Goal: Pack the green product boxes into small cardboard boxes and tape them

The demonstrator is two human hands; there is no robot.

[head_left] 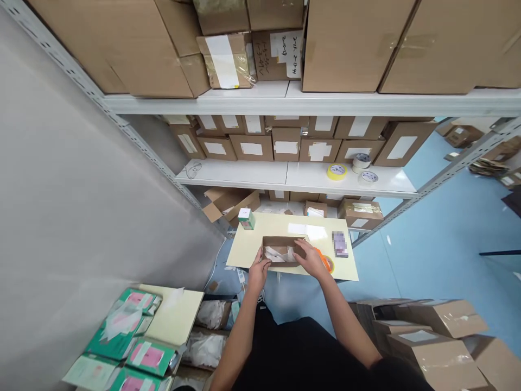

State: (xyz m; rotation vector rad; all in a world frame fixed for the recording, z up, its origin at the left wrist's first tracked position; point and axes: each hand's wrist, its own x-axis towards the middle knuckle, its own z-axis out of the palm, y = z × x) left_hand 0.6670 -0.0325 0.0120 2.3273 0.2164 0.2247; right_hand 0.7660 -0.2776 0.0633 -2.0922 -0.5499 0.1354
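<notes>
A small open cardboard box [280,264] stands on the cream table [252,247] in front of me, with crumpled white paper [277,254] inside. My left hand [258,271] grips its left end, thumb at the near corner. Over the right end curls my right hand [308,258], its fingers at the rim and partly inside the box. Beside that hand lies an orange tape dispenser [325,262], partly hidden by it. A green and white carton [246,218] stands at the table's far left. To the right lies a purple, blurred pack [340,244].
White sheets [307,230] lie behind the box. A metal shelf [244,172] with labelled cartons rises beyond the table, holding a yellow tape roll [336,172]. Green packages [142,355] cover a side table at lower left. Large cartons [439,353] stand at lower right.
</notes>
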